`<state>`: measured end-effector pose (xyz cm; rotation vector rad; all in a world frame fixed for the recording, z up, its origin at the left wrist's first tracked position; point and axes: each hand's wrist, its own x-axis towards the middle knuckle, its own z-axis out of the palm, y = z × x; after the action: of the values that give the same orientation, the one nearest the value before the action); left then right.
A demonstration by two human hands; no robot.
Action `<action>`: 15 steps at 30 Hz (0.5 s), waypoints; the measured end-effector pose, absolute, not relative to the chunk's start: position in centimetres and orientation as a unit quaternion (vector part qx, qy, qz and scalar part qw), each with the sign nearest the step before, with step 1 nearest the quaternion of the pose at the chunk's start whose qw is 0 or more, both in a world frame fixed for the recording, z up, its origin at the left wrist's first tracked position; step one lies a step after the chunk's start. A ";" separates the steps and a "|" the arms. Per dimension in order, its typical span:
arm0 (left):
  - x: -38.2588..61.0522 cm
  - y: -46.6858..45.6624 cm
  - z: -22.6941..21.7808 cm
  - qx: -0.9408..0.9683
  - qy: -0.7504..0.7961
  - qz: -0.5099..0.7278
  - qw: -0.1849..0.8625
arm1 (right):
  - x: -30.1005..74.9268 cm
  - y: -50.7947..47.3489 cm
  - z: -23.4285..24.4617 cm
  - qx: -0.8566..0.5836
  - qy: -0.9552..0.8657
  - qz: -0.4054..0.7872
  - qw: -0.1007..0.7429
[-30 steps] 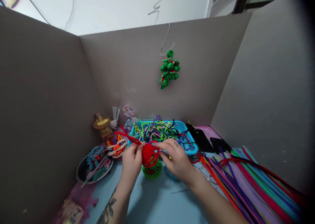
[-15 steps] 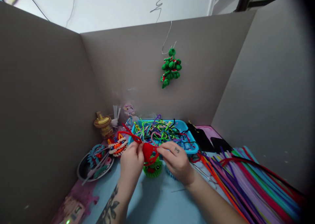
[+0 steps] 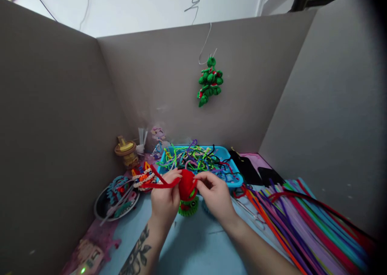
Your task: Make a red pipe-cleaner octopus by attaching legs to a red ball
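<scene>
- Left hand point(image 3: 165, 198) is up at the red ball point(image 3: 186, 183), thumb and forefinger pinched on the red strand point(image 3: 155, 179), which trails off leftward from the fingertips.
- Right hand point(image 3: 216, 195) sits opposite, thumb and forefinger nipping the ball's right side (the other fingers are curled under).
- The ball is caught between both sets of fingertips, on top of a green frill point(image 3: 188, 207).
- Just beyond the fingers is the blue tray point(image 3: 236, 181) of tangled scraps point(image 3: 196, 158).
- Right of the right hand lies a spread of straight pipe cleaners point(image 3: 296, 218).

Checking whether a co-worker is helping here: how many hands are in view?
2. The left hand pinches the red pipe-cleaner ball from its left; the right hand pinches it from its right. Both belong to the wearer; none else shows.
</scene>
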<state>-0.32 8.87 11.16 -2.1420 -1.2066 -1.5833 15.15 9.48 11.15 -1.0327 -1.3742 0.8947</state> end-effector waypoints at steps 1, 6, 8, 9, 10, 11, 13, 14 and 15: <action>-0.3 8.9 11.1 -0.726 -0.404 -0.545 0.109 | 15.2 9.5 11.2 -0.439 -0.575 0.399 0.564; -0.1 8.9 11.1 -0.726 -0.399 -0.550 0.108 | 15.7 9.5 11.8 -0.423 -0.563 0.413 0.577; -0.1 8.9 11.2 -0.735 -0.401 -0.536 0.109 | 15.9 9.5 12.0 -0.416 -0.571 0.400 0.584; -0.1 8.9 11.2 -0.737 -0.406 -0.529 0.110 | 16.0 9.5 12.1 -0.411 -0.575 0.400 0.584; -0.1 8.9 11.2 -0.737 -0.413 -0.523 0.111 | 16.0 9.6 12.1 -0.405 -0.578 0.404 0.582; -0.1 8.9 11.2 -0.736 -0.423 -0.517 0.110 | 16.0 9.6 12.1 -0.398 -0.579 0.412 0.580; -0.2 8.8 11.3 -0.730 -0.440 -0.512 0.104 | 15.9 9.8 11.9 -0.389 -0.577 0.431 0.575; -0.2 8.8 11.3 -0.729 -0.444 -0.511 0.100 | 15.9 9.8 11.8 -0.387 -0.574 0.440 0.572; -0.3 8.8 11.3 -0.729 -0.445 -0.511 0.098 | 15.8 9.8 11.7 -0.388 -0.570 0.445 0.572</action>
<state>-0.29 8.82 11.27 -2.1578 -1.3175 -1.5125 15.84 9.82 11.74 -0.9095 -1.3358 1.0437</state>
